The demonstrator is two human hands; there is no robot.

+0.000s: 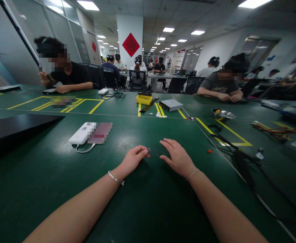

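Between the thumb and fingers of my left hand [134, 158] is a small metallic piece [149, 149], too small to name its kind. It pokes out past the fingertips toward the right. My right hand [178, 157] is a short way to the right, fingers apart and nothing in them. Both hands are just above the green tabletop [160, 199]. To the left of my left hand lies a white power bank [83, 132] with a short white cable [85, 150], touching a blurred-out reddish flat object [101, 132].
A black panel [16, 130] rises at left. Black cables [241, 162] and an orange bit [210, 151] lie right. Farther back are a yellow bin [144, 99], a grey box [171, 104] and a shiny dish [223, 113]. Two people [64, 72] [222, 82] sit across the table.
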